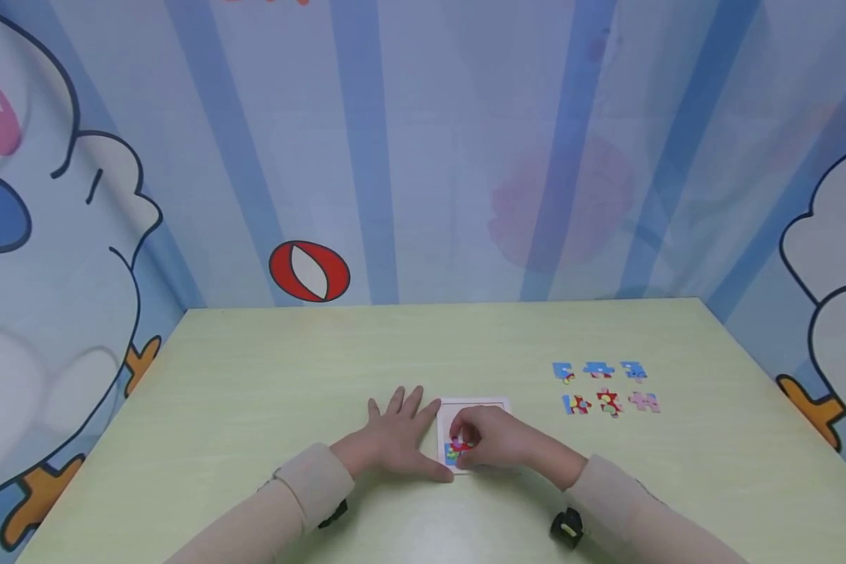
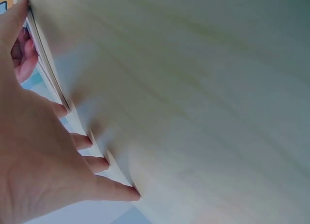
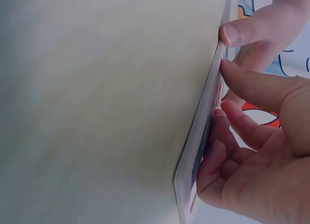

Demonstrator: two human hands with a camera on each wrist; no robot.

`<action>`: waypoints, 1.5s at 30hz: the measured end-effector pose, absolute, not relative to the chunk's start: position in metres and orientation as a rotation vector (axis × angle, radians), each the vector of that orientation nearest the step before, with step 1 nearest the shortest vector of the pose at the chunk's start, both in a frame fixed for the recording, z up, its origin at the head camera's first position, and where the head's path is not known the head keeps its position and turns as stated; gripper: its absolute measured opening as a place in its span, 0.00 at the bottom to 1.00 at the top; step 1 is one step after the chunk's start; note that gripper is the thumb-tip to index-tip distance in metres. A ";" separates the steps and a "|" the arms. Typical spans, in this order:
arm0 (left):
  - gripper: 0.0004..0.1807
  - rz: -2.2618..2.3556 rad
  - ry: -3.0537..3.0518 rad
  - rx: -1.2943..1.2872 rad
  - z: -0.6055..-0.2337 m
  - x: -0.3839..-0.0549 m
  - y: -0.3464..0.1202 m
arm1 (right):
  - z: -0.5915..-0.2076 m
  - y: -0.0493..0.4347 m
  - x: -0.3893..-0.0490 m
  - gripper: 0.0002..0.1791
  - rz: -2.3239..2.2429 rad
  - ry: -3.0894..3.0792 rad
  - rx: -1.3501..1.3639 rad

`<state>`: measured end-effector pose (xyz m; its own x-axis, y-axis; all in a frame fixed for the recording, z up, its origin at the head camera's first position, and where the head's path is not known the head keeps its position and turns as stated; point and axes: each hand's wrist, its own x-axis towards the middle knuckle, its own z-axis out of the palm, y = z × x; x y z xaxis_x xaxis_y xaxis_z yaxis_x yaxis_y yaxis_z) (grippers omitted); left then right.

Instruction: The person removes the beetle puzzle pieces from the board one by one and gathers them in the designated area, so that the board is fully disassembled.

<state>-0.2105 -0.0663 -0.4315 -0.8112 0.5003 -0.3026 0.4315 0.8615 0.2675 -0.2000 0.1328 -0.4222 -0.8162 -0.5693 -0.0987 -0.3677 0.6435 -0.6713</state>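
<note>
A small white-framed puzzle board lies on the table in front of me. My left hand is spread flat beside it, thumb at the near left corner and index fingertip at the far left corner. Over the board, my right hand has its fingers bent and pinches a red puzzle piece low against the surface. A blue and green puzzle piece shows in the board's near left corner. The right hand hides most of the board. In the right wrist view, thumb and index fingertips reach the board.
Two rows of loose puzzle pieces lie to the right: blue ones behind, red and pink in front. The pale table ends at a striped backdrop. Dark wrist devices sit below the sleeves.
</note>
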 end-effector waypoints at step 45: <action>0.59 0.253 2.668 0.679 -0.431 -0.210 -0.065 | -0.424 0.126 -0.197 0.13 -0.906 2.608 -0.677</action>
<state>-0.2101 -0.0648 -0.4310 -0.8137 0.4907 -0.3117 0.4235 0.8677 0.2604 -0.1967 0.1263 -0.4236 -0.8447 -0.5211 -0.1224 -0.3331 0.6907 -0.6419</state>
